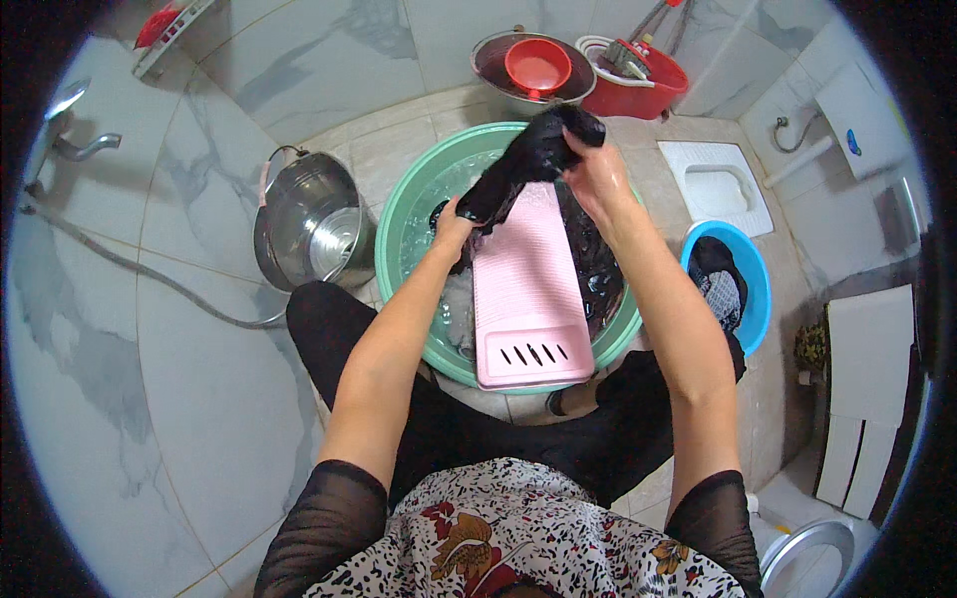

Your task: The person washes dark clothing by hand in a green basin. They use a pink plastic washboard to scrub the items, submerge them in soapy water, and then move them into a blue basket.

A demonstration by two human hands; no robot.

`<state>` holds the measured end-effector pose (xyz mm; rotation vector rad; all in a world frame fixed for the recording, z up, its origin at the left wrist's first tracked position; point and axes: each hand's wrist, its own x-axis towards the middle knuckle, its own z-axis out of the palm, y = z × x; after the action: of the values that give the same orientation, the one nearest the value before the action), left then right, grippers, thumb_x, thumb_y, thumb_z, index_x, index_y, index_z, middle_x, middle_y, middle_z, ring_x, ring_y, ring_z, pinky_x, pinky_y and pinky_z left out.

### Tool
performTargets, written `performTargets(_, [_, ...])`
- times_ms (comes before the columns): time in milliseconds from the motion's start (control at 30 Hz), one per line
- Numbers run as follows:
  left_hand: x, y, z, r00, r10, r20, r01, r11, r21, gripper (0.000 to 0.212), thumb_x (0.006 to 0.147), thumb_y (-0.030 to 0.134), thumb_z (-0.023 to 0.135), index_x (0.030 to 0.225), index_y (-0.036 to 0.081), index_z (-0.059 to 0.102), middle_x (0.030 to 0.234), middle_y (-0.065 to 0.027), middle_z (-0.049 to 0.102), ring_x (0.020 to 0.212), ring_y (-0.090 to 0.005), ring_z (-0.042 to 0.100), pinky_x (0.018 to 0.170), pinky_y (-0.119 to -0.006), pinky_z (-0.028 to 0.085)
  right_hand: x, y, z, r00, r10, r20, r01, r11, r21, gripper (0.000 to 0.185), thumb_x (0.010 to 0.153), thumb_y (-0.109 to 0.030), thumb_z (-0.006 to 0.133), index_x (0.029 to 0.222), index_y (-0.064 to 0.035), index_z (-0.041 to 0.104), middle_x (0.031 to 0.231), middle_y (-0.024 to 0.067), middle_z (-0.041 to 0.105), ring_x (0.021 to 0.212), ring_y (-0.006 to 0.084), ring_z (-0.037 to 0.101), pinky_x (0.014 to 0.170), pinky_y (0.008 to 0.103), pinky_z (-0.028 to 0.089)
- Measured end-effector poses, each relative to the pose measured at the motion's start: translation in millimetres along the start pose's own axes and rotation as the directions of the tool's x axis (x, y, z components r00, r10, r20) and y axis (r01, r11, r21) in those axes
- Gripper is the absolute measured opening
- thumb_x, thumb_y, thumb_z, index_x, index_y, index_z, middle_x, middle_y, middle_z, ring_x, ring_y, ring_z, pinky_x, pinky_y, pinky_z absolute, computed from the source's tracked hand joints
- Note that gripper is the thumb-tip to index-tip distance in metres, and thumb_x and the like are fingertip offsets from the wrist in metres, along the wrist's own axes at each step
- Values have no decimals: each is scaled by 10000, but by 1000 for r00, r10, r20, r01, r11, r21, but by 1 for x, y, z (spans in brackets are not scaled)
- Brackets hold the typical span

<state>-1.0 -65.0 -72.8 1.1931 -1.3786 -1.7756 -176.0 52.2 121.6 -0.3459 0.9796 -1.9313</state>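
A wet black garment (534,153) is stretched between my two hands above a green plastic tub (385,247). My left hand (452,232) grips its lower left end, while my right hand (596,173) holds the upper right end. Beneath the cloth, a pink washboard (527,261) leans in the tub, its slotted soap tray (534,355) over the near rim. Sudsy water (428,217) shows on the left. Dark wet cloth (598,276) lies to the right of the board, and a greyish cloth (460,306) to its left.
A metal bucket (310,224) stands left of the tub. At right, a blue basin (761,299) holds clothes, near a squat toilet (718,187). Behind are a basin with a red dipper (538,66) and a red mop bucket (658,90). A shower hose (172,291) runs along the left.
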Motion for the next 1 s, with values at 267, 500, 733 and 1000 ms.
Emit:
performTargets(267, [-37,71,34,998,52,19,-48,988,-146,161,525,-38,548,681,-9,573,659,-31,550,582,-164,498,539,-286,403,-12,106,-156,777,414,-474,-628,475,-616,403,839,-287,604,1065,44,555,840,129,626,805,284,628,706,383,541])
performTargets(500, [-72,118,61,965,178,190,-187,982,27,236,544,16,578,772,-33,612,694,-59,607,633,-162,562,598,-291,460,-22,121,-127,532,795,-292,-810,578,97,971,815,-699,365,1246,170,314,1090,448,456,1004,511,533,881,644,377])
performTargets(733, [-97,95,68,796,12,605,100,984,-151,385,615,1,519,989,-50,593,889,-82,630,768,-163,596,693,-267,479,-20,97,-89,820,101,563,345,698,-628,133,788,-164,562,866,-58,583,760,59,610,663,213,599,605,356,476])
performTargets(1000, [-10,-63,11,813,132,567,-552,486,678,420,685,29,591,1095,114,554,1181,-191,483,1121,-375,444,956,-392,377,-30,153,-173,918,395,-25,-77,115,-990,305,745,-134,596,1019,-1,612,1123,195,505,920,327,552,819,381,469])
